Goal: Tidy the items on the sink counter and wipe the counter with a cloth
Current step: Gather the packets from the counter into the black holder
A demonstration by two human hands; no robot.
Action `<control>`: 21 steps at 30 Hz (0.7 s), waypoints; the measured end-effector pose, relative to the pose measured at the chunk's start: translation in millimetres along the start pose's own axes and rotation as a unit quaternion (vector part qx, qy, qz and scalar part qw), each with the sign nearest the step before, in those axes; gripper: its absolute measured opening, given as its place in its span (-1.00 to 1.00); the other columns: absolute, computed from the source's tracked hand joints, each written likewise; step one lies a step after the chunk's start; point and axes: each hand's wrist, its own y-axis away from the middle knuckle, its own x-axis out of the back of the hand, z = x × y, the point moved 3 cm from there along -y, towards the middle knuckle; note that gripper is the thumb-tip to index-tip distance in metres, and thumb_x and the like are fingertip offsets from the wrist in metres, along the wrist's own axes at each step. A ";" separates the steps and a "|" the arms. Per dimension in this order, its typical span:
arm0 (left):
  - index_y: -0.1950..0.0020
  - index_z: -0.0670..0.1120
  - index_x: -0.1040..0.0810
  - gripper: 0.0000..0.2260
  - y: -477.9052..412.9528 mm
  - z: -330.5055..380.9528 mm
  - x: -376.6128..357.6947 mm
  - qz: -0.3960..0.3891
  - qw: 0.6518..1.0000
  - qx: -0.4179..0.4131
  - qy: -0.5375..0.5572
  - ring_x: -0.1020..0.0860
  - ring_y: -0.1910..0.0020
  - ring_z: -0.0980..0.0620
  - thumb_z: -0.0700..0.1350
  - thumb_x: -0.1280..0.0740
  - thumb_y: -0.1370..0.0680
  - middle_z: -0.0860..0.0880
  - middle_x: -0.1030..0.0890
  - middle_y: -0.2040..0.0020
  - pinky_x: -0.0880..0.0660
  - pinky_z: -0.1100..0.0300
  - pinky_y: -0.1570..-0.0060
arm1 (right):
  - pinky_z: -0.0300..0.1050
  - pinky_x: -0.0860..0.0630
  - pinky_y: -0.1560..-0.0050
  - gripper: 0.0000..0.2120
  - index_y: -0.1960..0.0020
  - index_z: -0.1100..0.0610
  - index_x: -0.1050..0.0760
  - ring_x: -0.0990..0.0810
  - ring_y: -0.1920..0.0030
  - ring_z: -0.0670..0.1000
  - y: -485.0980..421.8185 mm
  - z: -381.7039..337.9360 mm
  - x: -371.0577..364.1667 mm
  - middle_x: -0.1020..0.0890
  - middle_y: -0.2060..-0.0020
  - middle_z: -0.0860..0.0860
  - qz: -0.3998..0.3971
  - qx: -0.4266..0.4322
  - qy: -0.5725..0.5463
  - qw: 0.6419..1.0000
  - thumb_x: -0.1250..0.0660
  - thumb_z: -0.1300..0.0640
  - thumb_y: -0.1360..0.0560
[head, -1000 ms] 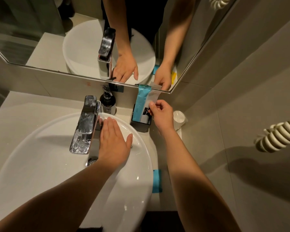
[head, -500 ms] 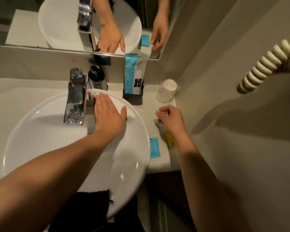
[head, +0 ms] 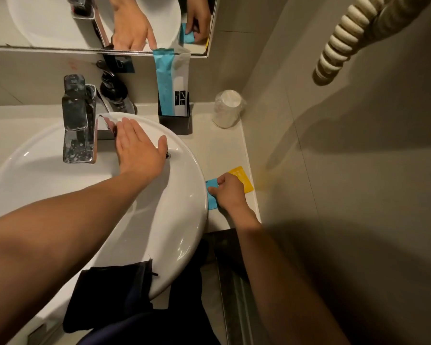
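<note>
My left hand (head: 137, 148) lies flat and open on the back rim of the white basin (head: 60, 175), just right of the chrome tap (head: 76, 120). My right hand (head: 228, 192) is down on the narrow counter (head: 224, 150) right of the basin, fingers pinched on a small blue packet (head: 210, 195). A yellow packet (head: 243, 178) lies just beyond that hand, partly covered by it. At the back stands a black holder (head: 176, 122) with a tall blue-and-white packet (head: 168, 83) upright in it. A dark cloth (head: 110, 295) hangs over the basin's near edge.
A wrapped white cup (head: 227, 108) stands upside down in the back right corner by the wall. A dark pump bottle (head: 115, 93) sits behind the tap. The mirror (head: 47, 21) runs along the back. A coiled cord (head: 339, 38) hangs at the upper right.
My right hand left the tall packet standing in the holder, came down to the counter, and closed its fingers on the blue packet. The left hand stayed on the basin rim.
</note>
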 end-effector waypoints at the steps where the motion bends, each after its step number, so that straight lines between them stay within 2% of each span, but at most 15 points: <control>1: -0.62 -0.28 0.13 -0.21 0.4 0.0 0.4 0.000 1.000 0.000 0.001 0.12 -0.64 -0.21 0.27 0.01 -0.64 -0.26 0.08 -0.66 0.15 -0.08 -0.59 | -0.47 -0.29 0.53 -0.80 0.01 0.12 -0.41 -0.52 0.03 0.02 -0.4 -0.5 0.5 -0.54 0.03 0.08 0.002 0.001 -0.005 1.000 -0.45 0.18 -0.56; 5: -0.63 -0.28 0.14 -0.21 1.2 -0.2 0.9 0.001 1.000 -0.001 -0.005 0.12 -0.64 -0.21 0.28 0.03 -0.64 -0.26 0.09 -0.66 0.16 -0.08 -0.59 | -0.32 -0.37 0.37 -0.80 0.15 0.12 -0.40 -0.54 0.08 0.05 0.8 -4.5 7.4 -0.53 0.16 0.06 0.006 0.007 -0.052 0.999 -0.37 0.19 -0.60; 8: -0.62 -0.28 0.14 -0.21 1.3 -0.9 -0.1 0.002 1.000 -0.005 -0.005 0.12 -0.64 -0.22 0.28 0.04 -0.64 -0.28 0.08 -0.65 0.16 -0.08 -0.59 | -0.34 -0.42 0.40 -0.82 0.15 0.13 -0.42 -0.54 0.12 0.04 1.1 -16.8 23.6 -0.52 0.23 0.01 0.024 0.023 -0.075 0.997 -0.33 0.18 -0.62; 10: -0.62 -0.28 0.14 -0.21 0.9 -1.3 -1.4 0.001 1.000 -0.006 -0.003 0.12 -0.64 -0.22 0.28 0.04 -0.64 -0.28 0.08 -0.65 0.15 -0.08 -0.59 | -0.36 -0.44 0.42 -0.84 0.14 0.14 -0.44 -0.57 0.13 0.03 -2.1 -36.1 40.1 -0.54 0.22 0.00 0.055 0.057 -0.104 0.991 -0.32 0.17 -0.61; 12: -0.62 -0.28 0.15 -0.21 0.1 -1.7 -2.7 0.000 1.000 -0.007 0.000 0.12 -0.64 -0.22 0.28 0.04 -0.64 -0.28 0.08 -0.65 0.14 -0.08 -0.60 | -0.25 -0.49 0.34 -0.86 0.13 0.16 -0.47 -0.59 0.17 0.05 -6.3 -64.8 56.5 -0.56 0.22 0.05 0.084 0.105 -0.155 0.979 -0.32 0.16 -0.60; 15: -0.62 -0.28 0.14 -0.20 -0.6 -2.5 -4.2 0.002 1.000 -0.008 -0.005 0.10 -0.64 -0.23 0.28 0.05 -0.63 -0.29 0.07 -0.65 0.12 -0.09 -0.60 | -0.15 -0.52 0.31 -0.83 0.16 0.08 -0.48 -0.57 0.31 -0.02 -11.1 -117.6 73.3 -0.57 0.28 0.07 0.099 0.189 -0.215 0.953 -0.31 0.14 -0.61; 18: -0.62 -0.29 0.13 -0.20 -1.4 -3.0 -4.6 0.007 1.000 -0.006 -0.006 0.08 -0.64 -0.23 0.29 0.06 -0.63 -0.29 0.05 -0.65 0.09 -0.09 -0.60 | -0.22 -0.54 0.30 -0.84 0.14 0.06 -0.49 -0.60 0.32 -0.13 -20.1 -164.3 74.0 -0.64 0.29 0.03 0.092 0.253 -0.198 0.943 -0.30 0.12 -0.62; 21: -0.62 -0.28 0.12 -0.20 -2.4 -2.7 -4.4 0.011 1.000 -0.005 -0.008 0.07 -0.64 -0.22 0.29 0.05 -0.63 -0.29 0.04 -0.65 0.06 -0.09 -0.60 | -0.34 -0.51 0.30 -0.88 0.07 0.15 -0.50 -0.63 0.29 -0.19 -34.0 -193.9 61.7 -0.65 0.23 0.08 0.081 0.283 -0.165 0.941 -0.30 0.16 -0.63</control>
